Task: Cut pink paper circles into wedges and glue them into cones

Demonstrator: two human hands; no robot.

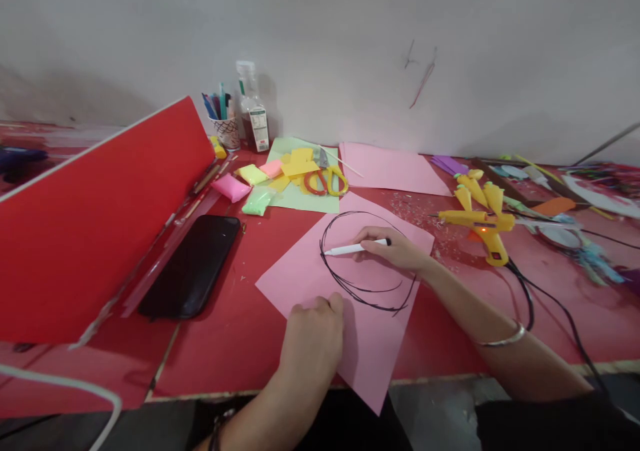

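Note:
A pink paper sheet (370,344) lies on the red table (240,331) with a rough black circle (367,294) drawn on it. My right hand (397,249) is closed round a white marker (353,248), whose tip touches the circle's left side. My left hand (313,341) rests as a loose fist on the sheet's near left edge, pressing it down. A metal bangle (505,337) sits on my right wrist.
A black phone (193,267) lies left of the sheet beside a tilted red board (95,217). Yellow glue gun (483,224) with black cord (530,297) sits to the right. Scissors (327,181), clay packets (250,187), a pen cup (223,121), a bottle (253,107) and papers fill the back.

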